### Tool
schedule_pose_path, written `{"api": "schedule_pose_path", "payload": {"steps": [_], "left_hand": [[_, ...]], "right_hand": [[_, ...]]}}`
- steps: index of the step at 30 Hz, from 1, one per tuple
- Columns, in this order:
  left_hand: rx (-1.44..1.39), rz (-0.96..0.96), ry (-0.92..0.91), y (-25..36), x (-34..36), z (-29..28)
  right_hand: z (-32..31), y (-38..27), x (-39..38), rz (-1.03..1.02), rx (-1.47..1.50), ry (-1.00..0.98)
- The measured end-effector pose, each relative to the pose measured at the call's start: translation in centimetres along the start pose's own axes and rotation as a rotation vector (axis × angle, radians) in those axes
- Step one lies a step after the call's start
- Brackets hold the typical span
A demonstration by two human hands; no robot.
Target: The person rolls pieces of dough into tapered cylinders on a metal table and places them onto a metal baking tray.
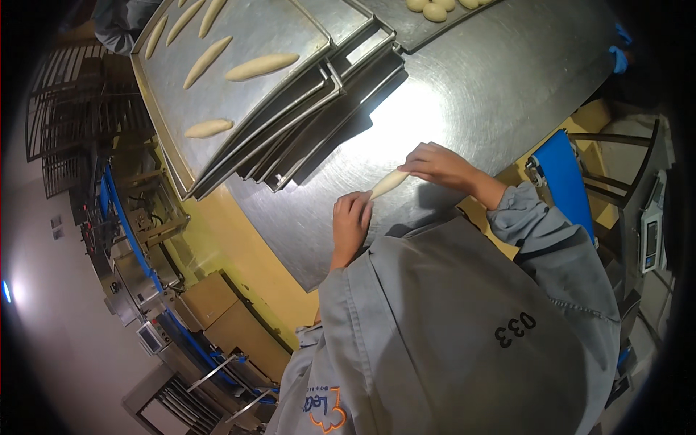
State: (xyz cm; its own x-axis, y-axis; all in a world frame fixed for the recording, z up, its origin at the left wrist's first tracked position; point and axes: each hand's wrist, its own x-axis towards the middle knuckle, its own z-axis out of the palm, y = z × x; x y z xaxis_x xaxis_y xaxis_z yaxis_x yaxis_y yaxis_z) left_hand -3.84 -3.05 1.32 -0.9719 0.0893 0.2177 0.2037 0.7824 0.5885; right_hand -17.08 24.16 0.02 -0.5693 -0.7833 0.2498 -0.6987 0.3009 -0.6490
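A short, pale dough stick (389, 184) spans the gap between my two hands, close above or on the steel worktop (478, 94). The fingers of my left hand (351, 223) close on its near left end. At its far right end, my right hand (441, 167) grips it with fingers bent together. The fingertips hide both ends of the dough. To the left of my hands, a stack of metal trays (330, 101) stands on the worktop. On the top tray lie several shaped dough sticks, among them a long one (262, 67) and a shorter one (209, 128).
Round dough pieces (435, 11) sit on a dark tray at the back. A blue-gloved hand (618, 59) of another person shows at the far right, and a grey sleeve (119, 25) at top left. Right of me are a blue belt (562, 177) and a scale (652, 232).
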Motion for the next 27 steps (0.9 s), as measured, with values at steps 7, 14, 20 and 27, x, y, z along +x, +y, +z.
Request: {"api": "schedule_pose_path", "payload": {"steps": [7,14,20,27], "left_hand": [[-0.021,-0.069,0.000,-1.1,-1.4,-0.3],[-0.004,-0.161,0.027,-0.5,-1.6,-0.5],[0.195,-0.084,-0.016,-1.1,-3.3,-1.7],[-0.230,-0.216,0.007,-2.1,-1.0,-1.8]], "right_hand": [[-0.5,0.9,-1.0,-0.021,0.023,0.045],[-1.6,0.1,-1.0,0.079,-0.028,-0.012],[-2.2,0.9,-2.7,0.026,-0.183,0.049],[-2.5,0.4,1.7,0.264,0.414,0.146]]}}
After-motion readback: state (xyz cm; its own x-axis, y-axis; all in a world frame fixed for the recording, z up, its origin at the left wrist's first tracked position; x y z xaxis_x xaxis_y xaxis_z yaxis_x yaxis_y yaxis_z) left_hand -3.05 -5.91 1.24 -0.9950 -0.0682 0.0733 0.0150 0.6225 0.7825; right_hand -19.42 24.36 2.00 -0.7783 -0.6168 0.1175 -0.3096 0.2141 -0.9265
